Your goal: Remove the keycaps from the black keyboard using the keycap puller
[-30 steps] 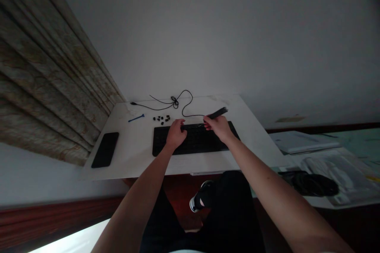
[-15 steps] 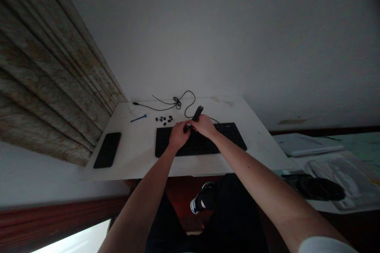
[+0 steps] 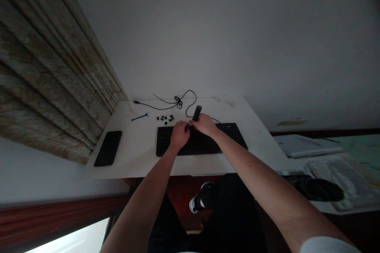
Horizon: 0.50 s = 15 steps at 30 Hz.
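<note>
One keyboard (image 3: 199,146) lies under the left hand (image 3: 180,134) and the right hand (image 3: 204,123). A second ago the right hand was well to the right, its black stick (image 3: 196,113) leaning away that side; now it has come across to meet the left, and the stick slants up toward the wall (image 3: 190,43). The last half second shows almost no change. My reading is that both hands now attend to one spot near the keyboard's far edge, a little left of its middle. The right fingers are closed around the stick's lower part. The left fingers are curled and narrow, close to its lower end; whether they pinch anything, I cannot tell.

The room is dim. The grey wall rises behind, and a patterned curtain (image 3: 56,63) hangs at left. The white desk (image 3: 138,144) reaches back to the wall, with scuffs at its far right. Beyond its right side are a white stack (image 3: 307,145) and a dark bundle (image 3: 322,189).

On the desk, a phone (image 3: 108,148) rests near the left edge. A knotted cable (image 3: 179,103) runs behind the keyboard. A thin blue tool (image 3: 139,117) lies nearer the curtain, and small black pieces (image 3: 166,118) are scattered between it and the left hand.
</note>
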Motion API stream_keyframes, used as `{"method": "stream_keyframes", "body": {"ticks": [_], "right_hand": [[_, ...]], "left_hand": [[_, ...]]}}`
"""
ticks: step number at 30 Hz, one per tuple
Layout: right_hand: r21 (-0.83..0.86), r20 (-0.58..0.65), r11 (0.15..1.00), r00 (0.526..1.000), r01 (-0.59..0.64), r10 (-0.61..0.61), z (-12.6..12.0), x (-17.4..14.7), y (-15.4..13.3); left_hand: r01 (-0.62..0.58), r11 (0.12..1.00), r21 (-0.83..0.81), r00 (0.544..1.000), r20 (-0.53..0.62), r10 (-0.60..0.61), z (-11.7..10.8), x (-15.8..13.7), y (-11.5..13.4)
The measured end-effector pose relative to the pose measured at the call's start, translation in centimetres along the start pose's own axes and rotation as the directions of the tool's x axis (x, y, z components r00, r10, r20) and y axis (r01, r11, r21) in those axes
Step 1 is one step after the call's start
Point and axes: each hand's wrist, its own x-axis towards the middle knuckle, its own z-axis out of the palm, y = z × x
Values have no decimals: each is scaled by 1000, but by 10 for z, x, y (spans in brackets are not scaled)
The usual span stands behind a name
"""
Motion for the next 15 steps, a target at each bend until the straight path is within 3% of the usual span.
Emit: {"method": "stream_keyframes", "body": {"ticks": [7,11,15], "right_hand": [[66,52,996,997,-60,56,1,7,-4],[-48,2,999,1000,10,-10,6,4,-15],[-96,-59,995,998,-7,1,13,5,-21]], "left_hand": [[22,1000,12,1000,0,-22,-2,0,3],[19,999,49,1000,5,-19,-2,0,4],[16,994,112,1000,21,-19,-1,0,4]]}}
